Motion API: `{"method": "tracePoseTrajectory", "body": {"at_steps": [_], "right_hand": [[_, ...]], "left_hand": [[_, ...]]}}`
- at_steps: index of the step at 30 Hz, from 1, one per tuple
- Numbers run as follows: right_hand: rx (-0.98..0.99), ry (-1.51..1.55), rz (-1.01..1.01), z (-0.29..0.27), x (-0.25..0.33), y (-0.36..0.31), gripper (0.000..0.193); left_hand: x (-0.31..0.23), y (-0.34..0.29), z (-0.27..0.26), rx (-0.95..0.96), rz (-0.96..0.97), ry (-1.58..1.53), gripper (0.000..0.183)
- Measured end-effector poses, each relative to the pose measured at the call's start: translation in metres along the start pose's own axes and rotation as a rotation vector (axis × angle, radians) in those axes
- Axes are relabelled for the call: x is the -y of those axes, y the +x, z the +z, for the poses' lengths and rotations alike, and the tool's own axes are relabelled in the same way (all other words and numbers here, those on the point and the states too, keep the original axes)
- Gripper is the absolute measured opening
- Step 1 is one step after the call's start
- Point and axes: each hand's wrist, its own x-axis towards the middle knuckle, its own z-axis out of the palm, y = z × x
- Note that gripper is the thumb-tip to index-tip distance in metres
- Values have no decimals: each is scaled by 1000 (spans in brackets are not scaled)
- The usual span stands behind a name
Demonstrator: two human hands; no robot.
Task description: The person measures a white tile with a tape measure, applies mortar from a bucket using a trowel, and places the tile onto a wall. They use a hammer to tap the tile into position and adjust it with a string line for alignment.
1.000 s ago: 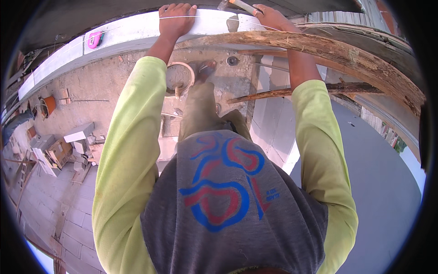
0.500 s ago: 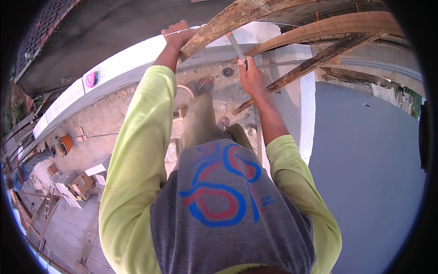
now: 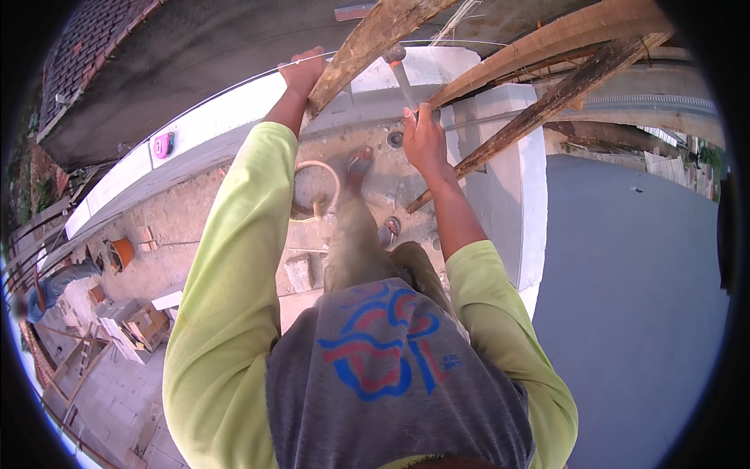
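My left hand [image 3: 303, 72] is closed over the top edge of the white block wall [image 3: 254, 98], just left of a slanting wooden pole [image 3: 355, 56]. A thin white string [image 3: 262, 76] runs across or very near its fingers. In my right hand [image 3: 426, 141] is a hammer [image 3: 401, 76] with a grey handle, an orange collar and a dark head. My fingers wrap its lower handle. The hammer's head is up, over the white block [image 3: 422, 66] right of the pole; whether it touches the block I cannot tell.
More wooden poles [image 3: 539, 113] slant across the upper right. A pink tape measure [image 3: 164, 144] sits on the wall at left. Below lie a round hoop [image 3: 338, 184], a rough block [image 3: 298, 273] and an orange bucket [image 3: 119, 254]. A grey flat surface [image 3: 625, 273] spreads at right.
The hammer's head, earlier mostly hidden by the pole, now shows fully as the view shifts. My right hand is slightly lower in the picture. My left hand stays on the wall.
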Motion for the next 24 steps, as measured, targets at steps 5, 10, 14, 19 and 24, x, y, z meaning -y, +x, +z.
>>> {"method": "tracePoseTrajectory", "body": {"at_steps": [5,10,14,19,24], "right_hand": [[102,-126,101,-3,-5,20,35],[31,-108,-6,-29,-4,-29,39],[404,-263,-72,-77,-9,-55,39],[785,-845,-501,-93,16,-17,29],[694,-987,-646,-68,11,42,22]], "left_hand": [[-4,2,-3,21,9,-37,51],[-12,-8,-17,41,11,-66,58],[-15,-18,-38,100,-32,-65,75],[-19,-23,-45,97,-30,-51,87],[-30,-26,-56,122,-11,-33,88]]}}
